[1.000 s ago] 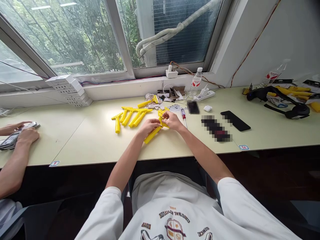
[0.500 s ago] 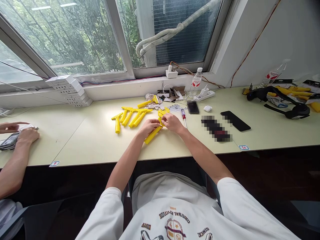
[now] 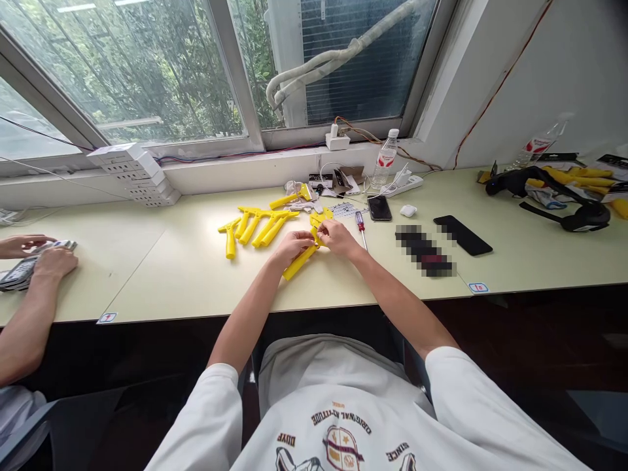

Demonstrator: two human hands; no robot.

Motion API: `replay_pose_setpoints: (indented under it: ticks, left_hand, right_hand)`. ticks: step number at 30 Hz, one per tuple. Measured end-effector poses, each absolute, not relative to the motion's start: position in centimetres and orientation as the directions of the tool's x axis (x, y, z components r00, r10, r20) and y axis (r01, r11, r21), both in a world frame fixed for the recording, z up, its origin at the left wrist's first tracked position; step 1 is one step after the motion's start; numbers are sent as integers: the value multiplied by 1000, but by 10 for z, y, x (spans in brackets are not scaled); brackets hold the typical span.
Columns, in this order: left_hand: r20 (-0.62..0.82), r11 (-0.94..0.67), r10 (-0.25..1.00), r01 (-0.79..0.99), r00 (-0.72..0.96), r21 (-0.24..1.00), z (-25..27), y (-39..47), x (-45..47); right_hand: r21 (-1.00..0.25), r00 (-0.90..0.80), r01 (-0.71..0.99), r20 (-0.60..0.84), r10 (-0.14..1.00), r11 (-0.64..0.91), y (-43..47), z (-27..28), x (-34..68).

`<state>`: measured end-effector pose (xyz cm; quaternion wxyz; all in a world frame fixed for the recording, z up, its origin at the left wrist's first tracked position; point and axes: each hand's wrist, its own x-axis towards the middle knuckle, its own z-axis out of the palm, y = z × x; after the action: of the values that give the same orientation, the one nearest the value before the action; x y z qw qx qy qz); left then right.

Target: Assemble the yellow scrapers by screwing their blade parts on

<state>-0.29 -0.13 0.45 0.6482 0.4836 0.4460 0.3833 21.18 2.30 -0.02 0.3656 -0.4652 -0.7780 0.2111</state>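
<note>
A yellow scraper [image 3: 297, 264] lies slanted on the table, its handle towards me. My left hand [image 3: 293, 244] has its fingers closed around the upper part of that handle. My right hand [image 3: 335, 237] is pinched at the scraper's head; whatever sits between its fingertips is hidden. Left of my hands, several yellow T-shaped handles [image 3: 250, 229] lie side by side. Behind them rests another yellow scraper [image 3: 289, 199] with a wide head, on a pale glove [image 3: 308, 205]. A screwdriver [image 3: 360, 224] with a red and purple handle lies to the right of my right hand.
To the right are a phone [image 3: 379, 208], a white earbud case [image 3: 408, 210], a blurred dark item [image 3: 424, 251] and a black slab [image 3: 464, 235]. A water bottle [image 3: 384, 160] stands by a power strip [image 3: 403, 184]. White boxes [image 3: 135, 171] are stacked left. Another person's hands [image 3: 55, 261] work far left.
My hands stay at the scraper with hardly any movement. The view has shifted slightly. At far left, the other person's farther hand has changed pose.
</note>
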Motion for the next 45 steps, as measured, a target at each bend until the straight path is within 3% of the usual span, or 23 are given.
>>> replay_pose_setpoints:
  ticks: [7,12,20,27,38,40,42,45]
  left_hand:
    - [-219,254,911,-56,350,966,1,0,-4]
    - [-195,230,900,-45,391,972,0,0,-6]
    - [-191,219,852,1,487,976,8,-7,-4]
    - [-171,153,878,77,447,985,12,-11,-2]
    - [-188,196,867,31,462,980,8,-7,0]
    - [-200,205,875,38,441,978,7,-6,0]
    - [-211,205,886,58,413,977,6,-6,1]
    - [-202,185,899,79,388,979,7,-6,2]
  right_hand:
    - [-854,-147,442,235,961,276,28,1,217]
    - [-953,-267,275,51,962,127,28,1,220]
    - [-979,-386,203,-100,917,-21,30,5,234]
    - [-967,-375,253,-121,919,-24,25,10,232]
    - [-963,-372,269,-76,925,28,32,4,233]
    - [-951,-297,303,-36,954,58,35,6,236]
    - [-898,-101,430,57,993,95,38,10,245]
    - [-702,207,712,227,952,13,43,12,266]
